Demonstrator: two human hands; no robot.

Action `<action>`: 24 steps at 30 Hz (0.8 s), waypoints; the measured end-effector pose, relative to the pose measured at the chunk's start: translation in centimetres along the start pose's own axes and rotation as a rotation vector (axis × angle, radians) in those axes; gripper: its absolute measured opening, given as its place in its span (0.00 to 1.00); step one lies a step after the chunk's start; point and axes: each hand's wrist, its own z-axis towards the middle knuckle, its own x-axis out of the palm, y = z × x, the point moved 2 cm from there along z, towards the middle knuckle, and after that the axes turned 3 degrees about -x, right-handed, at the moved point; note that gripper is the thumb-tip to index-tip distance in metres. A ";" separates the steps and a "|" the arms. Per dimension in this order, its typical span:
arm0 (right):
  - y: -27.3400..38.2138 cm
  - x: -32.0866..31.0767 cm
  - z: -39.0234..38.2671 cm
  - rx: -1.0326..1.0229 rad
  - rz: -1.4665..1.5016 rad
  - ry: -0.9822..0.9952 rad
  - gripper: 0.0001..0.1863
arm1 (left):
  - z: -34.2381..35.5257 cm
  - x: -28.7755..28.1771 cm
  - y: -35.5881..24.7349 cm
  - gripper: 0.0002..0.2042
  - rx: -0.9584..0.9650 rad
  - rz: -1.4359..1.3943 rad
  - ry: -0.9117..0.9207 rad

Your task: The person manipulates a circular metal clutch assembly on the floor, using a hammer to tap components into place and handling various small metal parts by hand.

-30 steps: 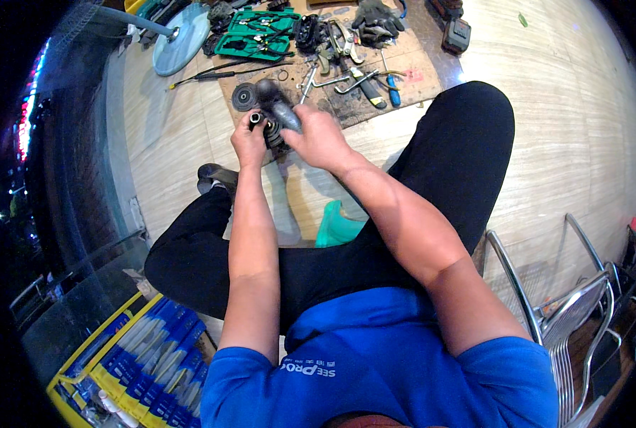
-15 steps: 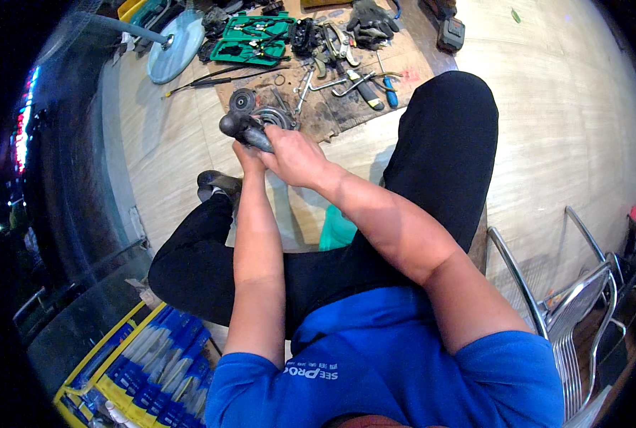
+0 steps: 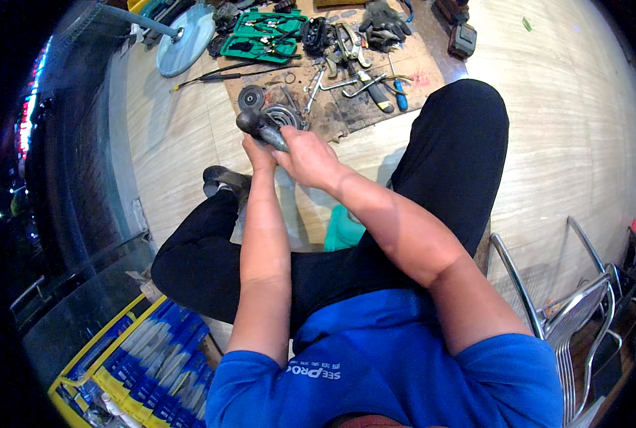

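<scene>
My right hand [image 3: 307, 158] is closed with the thumb along a dark metal hammer [image 3: 274, 133], whose rounded end points up and to the left. Under and left of it is my left hand [image 3: 262, 155], its fingers curled and mostly hidden behind the hammer; what they hold does not show. Just beyond the hands, a ringed metal part [image 3: 286, 114] lies partly covered by them. Beside it lies a round pulley-like wheel [image 3: 251, 98]. Both rest at the near left of a stained cardboard sheet [image 3: 332, 125].
On the cardboard are a green tool case [image 3: 250, 48], wrenches [image 3: 314, 91], a blue-handled screwdriver [image 3: 401, 96] and a black glove [image 3: 384, 23]. A power-tool battery [image 3: 463, 41] stands far right. A round stand base [image 3: 186, 48] is at left, a metal chair [image 3: 567, 314] at right, a teal stool [image 3: 343, 227] below me.
The whole view has shifted slightly, so everything on the floor sits a little more to the right and lower. My hands keep the same hold on the hammer.
</scene>
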 end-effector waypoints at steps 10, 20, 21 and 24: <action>0.1 -0.3 -0.1 0.038 -0.016 -0.041 0.16 | -2.3 2.4 -5.3 0.20 0.113 0.457 -0.024; 0.3 -0.3 -0.3 0.007 -0.052 -0.020 0.15 | -2.5 1.7 -5.2 0.11 0.329 0.616 -0.072; 0.4 -0.4 -0.2 0.018 -0.053 0.000 0.15 | -2.3 1.5 -5.1 0.11 0.340 0.640 -0.082; -0.1 -0.9 0.1 0.047 -0.031 0.009 0.15 | -2.1 2.2 -5.7 0.12 0.280 0.696 -0.078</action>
